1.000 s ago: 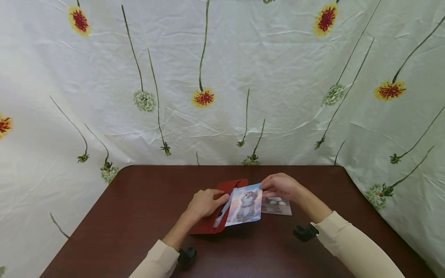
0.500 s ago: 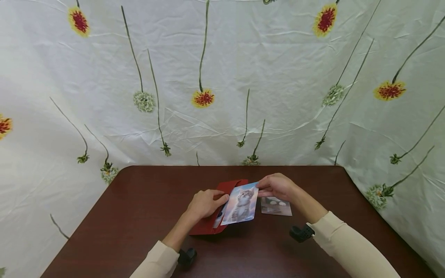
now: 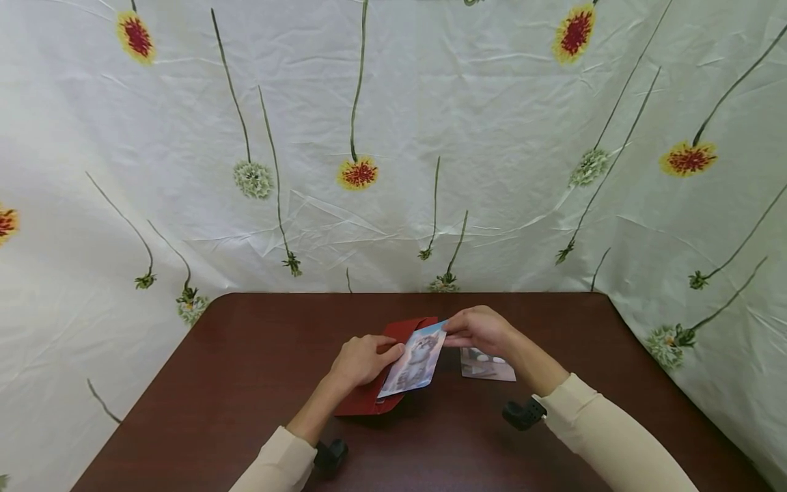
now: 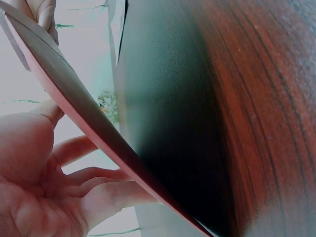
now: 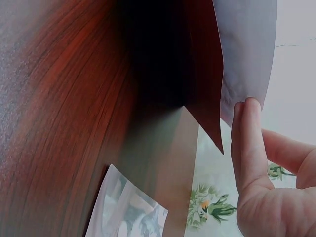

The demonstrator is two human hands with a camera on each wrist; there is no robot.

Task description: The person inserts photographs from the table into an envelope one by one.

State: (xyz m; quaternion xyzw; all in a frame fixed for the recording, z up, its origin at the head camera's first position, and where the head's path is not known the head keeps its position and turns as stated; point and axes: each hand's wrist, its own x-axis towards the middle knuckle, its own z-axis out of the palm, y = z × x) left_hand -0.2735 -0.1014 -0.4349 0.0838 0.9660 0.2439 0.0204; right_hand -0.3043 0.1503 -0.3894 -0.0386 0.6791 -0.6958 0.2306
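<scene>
A red envelope [image 3: 402, 331], tilted up off the table, is held by my left hand [image 3: 361, 361], with the thumb at its opening. Seen from the left wrist, the envelope [image 4: 84, 121] runs edge-on past the fingers of that hand [image 4: 64, 197]. My right hand [image 3: 482, 328] pinches the top right corner of a kitten picture card [image 3: 418, 362], whose left side overlaps the envelope's opening. In the right wrist view the card's pale back [image 5: 249, 49] rises above the fingers, beside the red envelope [image 5: 206, 64].
Another photo [image 3: 488, 367] lies flat on the dark wooden table [image 3: 264, 355], partly under my right hand in the head view. A white flowered cloth [image 3: 393, 225] hangs behind the table and along its sides.
My right hand has moved left with the kitten card, bringing it over the envelope's opening and covering what showed inside. The left hand and envelope have stayed put.
</scene>
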